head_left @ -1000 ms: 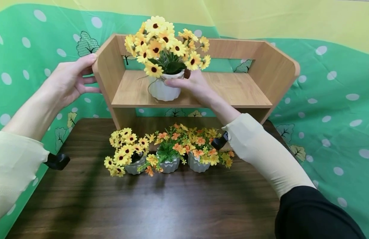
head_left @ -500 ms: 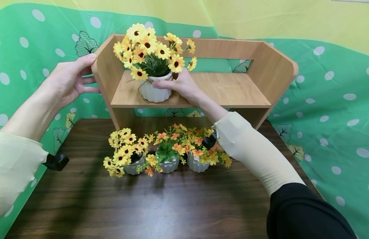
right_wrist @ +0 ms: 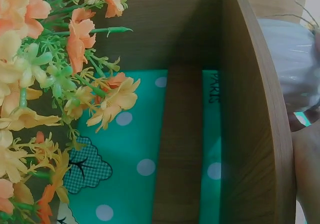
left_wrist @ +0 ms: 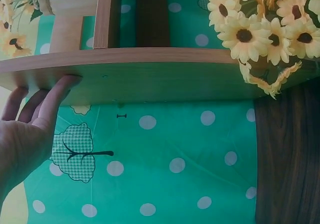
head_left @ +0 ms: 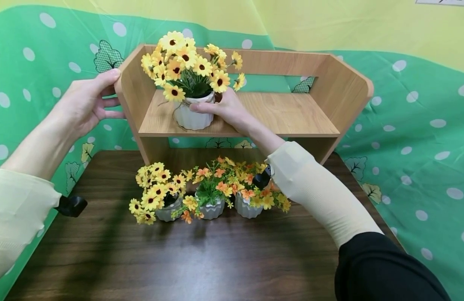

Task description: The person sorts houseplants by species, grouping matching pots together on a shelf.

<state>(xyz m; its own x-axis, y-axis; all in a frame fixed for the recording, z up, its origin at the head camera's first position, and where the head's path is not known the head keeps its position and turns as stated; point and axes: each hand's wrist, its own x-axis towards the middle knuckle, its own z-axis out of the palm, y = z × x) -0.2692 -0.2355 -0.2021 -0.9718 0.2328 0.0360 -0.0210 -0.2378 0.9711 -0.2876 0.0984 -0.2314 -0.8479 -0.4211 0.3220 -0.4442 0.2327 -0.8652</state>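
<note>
My right hand (head_left: 232,108) grips a white potted plant (head_left: 194,115) with yellow, dark-centred daisies, thumb on the near side of the pot and fingers hidden behind it. The pot is upright at the left front of the wooden shelf's upper board (head_left: 284,110); whether its base touches is hard to tell. In the right wrist view the pot (right_wrist: 295,59) shows at the right edge. My left hand (head_left: 89,98) touches the shelf's left side panel (head_left: 135,88); in the left wrist view its fairly straight fingers (left_wrist: 57,94) press the panel's outer face.
Below on the dark table (head_left: 201,263) stand a yellow daisy pot (head_left: 169,211), an orange-flowered pot (head_left: 211,209) and another orange-and-yellow pot (head_left: 248,208), in a row before the shelf. A green polka-dot cloth (head_left: 416,138) hangs behind. The shelf's right panel (head_left: 341,92) rises at the right.
My right hand has moved the potted daisies leftward and slightly down along the upper board, with hardly any motion in the last half second. My left hand stays on the side panel.
</note>
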